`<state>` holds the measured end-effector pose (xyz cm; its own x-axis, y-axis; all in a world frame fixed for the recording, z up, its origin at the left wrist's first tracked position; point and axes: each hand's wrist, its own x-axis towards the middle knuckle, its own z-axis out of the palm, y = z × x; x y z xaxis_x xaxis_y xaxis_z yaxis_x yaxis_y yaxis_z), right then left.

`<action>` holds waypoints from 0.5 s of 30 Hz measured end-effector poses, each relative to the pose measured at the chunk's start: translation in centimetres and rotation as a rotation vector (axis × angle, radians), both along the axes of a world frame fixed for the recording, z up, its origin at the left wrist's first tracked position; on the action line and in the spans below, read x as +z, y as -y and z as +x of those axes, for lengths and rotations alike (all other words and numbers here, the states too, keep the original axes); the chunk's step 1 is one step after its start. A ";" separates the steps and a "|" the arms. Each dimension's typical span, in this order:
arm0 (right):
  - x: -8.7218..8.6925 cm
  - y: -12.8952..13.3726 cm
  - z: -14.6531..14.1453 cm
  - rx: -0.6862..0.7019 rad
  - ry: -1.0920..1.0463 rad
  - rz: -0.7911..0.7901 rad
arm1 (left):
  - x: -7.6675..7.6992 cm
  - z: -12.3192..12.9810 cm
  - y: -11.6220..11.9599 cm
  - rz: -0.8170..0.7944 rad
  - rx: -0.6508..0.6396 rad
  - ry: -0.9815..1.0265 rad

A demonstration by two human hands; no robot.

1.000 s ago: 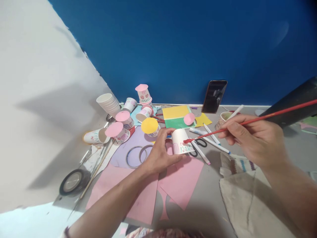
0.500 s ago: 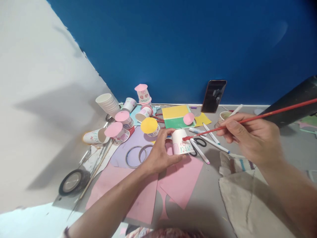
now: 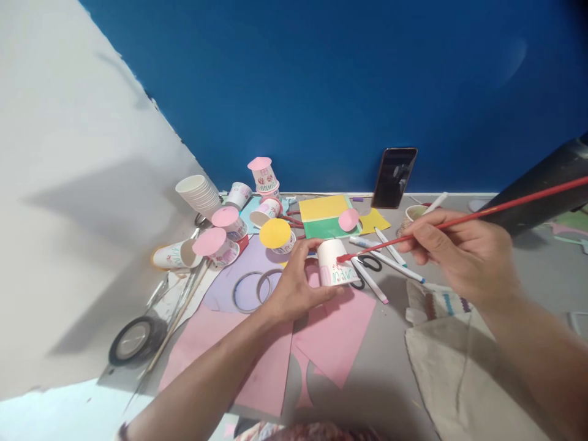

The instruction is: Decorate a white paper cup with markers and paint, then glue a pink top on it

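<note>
An upside-down white paper cup [image 3: 331,252] with painted green, pink and red marks is gripped by my left hand [image 3: 301,282], thumb below and fingers at its far side. My right hand [image 3: 459,251] pinches a long red paintbrush [image 3: 496,211]. The brush's red tip meets the cup's side just above the painted marks. Below the cup lie pink paper sheets [image 3: 340,343]. Black-handled scissors [image 3: 370,263] and several white markers [image 3: 374,286] rest just right of the cup.
Decorated cups with pink tops [image 3: 210,242], a yellow-topped cup [image 3: 275,233] and stacked plain cups [image 3: 197,193] stand at the left. Tape rolls [image 3: 133,340] lie nearer. A phone [image 3: 395,177] leans on the blue wall; a cloth [image 3: 450,361] lies at the right.
The view has shifted slightly. The cup in my left hand appears turned a little, and the brush tip stays at its side.
</note>
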<state>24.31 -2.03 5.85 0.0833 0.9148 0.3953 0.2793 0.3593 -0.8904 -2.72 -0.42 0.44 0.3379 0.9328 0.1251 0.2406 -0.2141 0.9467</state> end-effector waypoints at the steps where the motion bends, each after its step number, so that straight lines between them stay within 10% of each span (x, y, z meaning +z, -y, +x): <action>1: 0.0 0.0 0.0 -0.001 -0.010 0.001 | 0.0 0.0 0.0 -0.002 0.001 0.001; 15: -0.2 -0.1 0.1 0.008 0.015 -0.024 | 0.1 0.0 0.0 -0.003 0.001 -0.008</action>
